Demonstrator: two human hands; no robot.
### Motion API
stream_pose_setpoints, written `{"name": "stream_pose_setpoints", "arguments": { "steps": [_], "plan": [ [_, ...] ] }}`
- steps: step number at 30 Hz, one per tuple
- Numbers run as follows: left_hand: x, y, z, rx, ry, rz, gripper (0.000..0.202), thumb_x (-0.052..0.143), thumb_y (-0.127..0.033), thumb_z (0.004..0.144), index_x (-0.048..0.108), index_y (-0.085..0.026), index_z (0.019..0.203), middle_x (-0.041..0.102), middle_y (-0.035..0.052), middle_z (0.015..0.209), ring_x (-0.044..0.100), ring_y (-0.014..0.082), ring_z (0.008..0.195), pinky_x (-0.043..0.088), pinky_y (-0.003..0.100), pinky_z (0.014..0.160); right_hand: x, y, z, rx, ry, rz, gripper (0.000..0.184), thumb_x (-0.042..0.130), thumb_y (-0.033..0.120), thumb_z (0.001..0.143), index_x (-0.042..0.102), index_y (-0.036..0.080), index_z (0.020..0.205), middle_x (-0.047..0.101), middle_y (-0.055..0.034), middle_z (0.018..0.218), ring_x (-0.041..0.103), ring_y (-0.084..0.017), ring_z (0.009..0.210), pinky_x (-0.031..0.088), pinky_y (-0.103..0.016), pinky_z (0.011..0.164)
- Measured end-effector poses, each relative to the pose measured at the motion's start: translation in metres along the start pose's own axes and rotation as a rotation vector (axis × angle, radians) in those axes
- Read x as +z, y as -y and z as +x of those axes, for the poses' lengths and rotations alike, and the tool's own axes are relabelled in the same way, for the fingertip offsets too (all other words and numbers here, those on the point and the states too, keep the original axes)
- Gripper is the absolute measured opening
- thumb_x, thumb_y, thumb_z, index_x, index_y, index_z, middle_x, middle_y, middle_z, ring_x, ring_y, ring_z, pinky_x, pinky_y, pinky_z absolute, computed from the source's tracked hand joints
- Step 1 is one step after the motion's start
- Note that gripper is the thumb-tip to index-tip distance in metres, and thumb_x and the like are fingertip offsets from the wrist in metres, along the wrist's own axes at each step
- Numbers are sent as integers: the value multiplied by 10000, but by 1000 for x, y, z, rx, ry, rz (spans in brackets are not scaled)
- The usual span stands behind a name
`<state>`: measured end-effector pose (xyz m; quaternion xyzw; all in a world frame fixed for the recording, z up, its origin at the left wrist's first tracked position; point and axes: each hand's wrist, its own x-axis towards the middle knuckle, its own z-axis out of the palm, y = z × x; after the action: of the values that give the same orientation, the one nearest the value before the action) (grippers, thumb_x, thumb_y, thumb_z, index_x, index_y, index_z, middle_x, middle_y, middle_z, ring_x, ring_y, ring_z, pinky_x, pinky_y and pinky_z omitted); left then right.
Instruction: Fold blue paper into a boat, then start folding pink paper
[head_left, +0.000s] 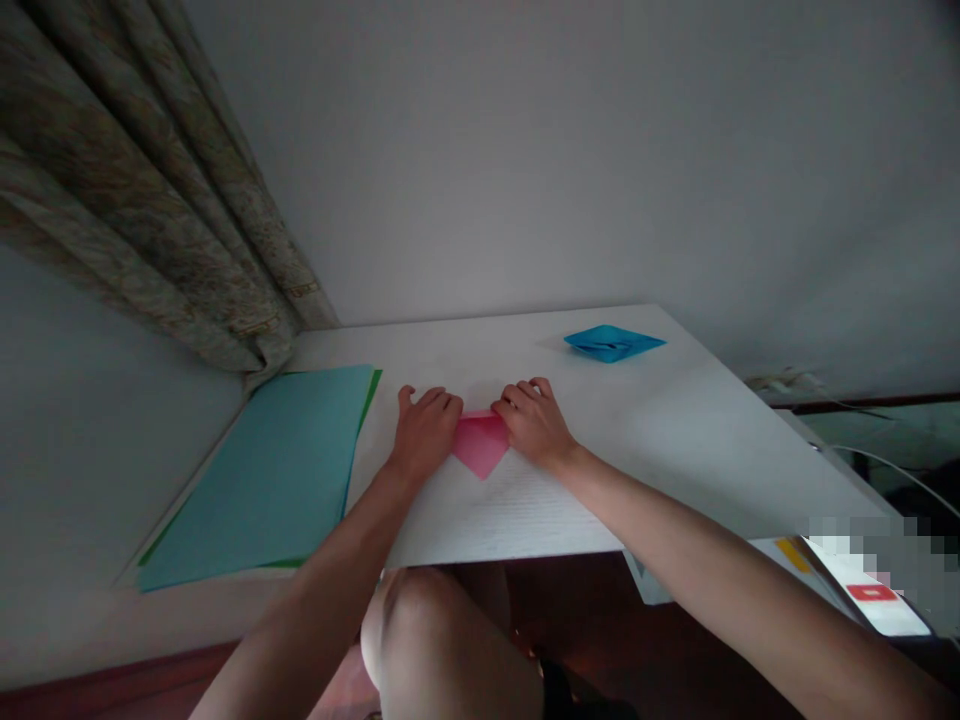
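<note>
A piece of pink origami paper (482, 446) lies on the white table, folded, with a point toward me and a straight fold along its far side. My left hand (430, 425) is closed at its left end, fingers curled at the fold. At the right end my right hand (534, 418) grips the same fold, fingers bent over it. The thumbs are mostly hidden behind the hands. Farther back on the right rests a blue folded paper boat (613, 343), apart from both hands.
A stack of light blue and green paper sheets (274, 465) lies on the table's left side. Behind stands a grey wall, with a patterned curtain (172, 190) hanging at left. A lit phone (870, 590) is at the lower right, below the table (675, 440). Cables run beyond its right edge.
</note>
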<state>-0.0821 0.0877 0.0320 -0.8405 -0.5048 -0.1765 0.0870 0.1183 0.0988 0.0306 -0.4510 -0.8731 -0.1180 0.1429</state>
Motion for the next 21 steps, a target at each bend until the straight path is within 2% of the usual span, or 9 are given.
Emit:
{"name": "stream_pose_setpoints", "arguments": {
  "steps": [4, 8, 14, 18, 21],
  "plan": [
    [10, -14, -1, 27, 67, 39, 226, 428, -27, 920, 621, -144, 914, 710, 105, 878, 662, 237, 841, 444, 453, 945, 5, 3, -3, -105, 6, 71, 208, 542, 138, 950, 737, 149, 1021, 745, -98, 981, 617, -232, 947, 363, -389, 894],
    [20, -13, -6, 7, 31, 0, 228, 416, -31, 935, 609, -151, 928, 699, 95, 894, 653, 229, 846, 510, 347, 793, 9, 4, -5, -154, 48, 146, 240, 538, 119, 952, 703, 136, 1125, 747, -104, 1074, 639, -215, 986, 435, -343, 856],
    [22, -12, -14, 114, -57, 19, 167, 510, -94, 939, 623, -125, 1058, 693, 112, 953, 640, 253, 899, 511, 393, 850, 4, 9, -6, -181, 27, 86, 196, 556, 144, 954, 708, 123, 1076, 747, -106, 975, 622, -232, 914, 466, -350, 815],
    [19, -17, -14, 127, -59, 83, 126, 553, -113, 922, 644, -117, 1009, 676, 116, 926, 624, 263, 858, 521, 414, 817, 0, 12, -6, -199, 14, 56, 175, 569, 132, 943, 705, 108, 1049, 735, -104, 952, 612, -236, 893, 479, -349, 800],
    [19, -20, -16, 103, -49, 66, 107, 558, -106, 918, 649, -129, 968, 663, 110, 917, 619, 252, 872, 535, 388, 796, -1, 13, -7, -206, 16, 64, 169, 567, 131, 943, 707, 116, 1037, 737, -103, 953, 617, -236, 896, 496, -350, 805]
  ]
}}
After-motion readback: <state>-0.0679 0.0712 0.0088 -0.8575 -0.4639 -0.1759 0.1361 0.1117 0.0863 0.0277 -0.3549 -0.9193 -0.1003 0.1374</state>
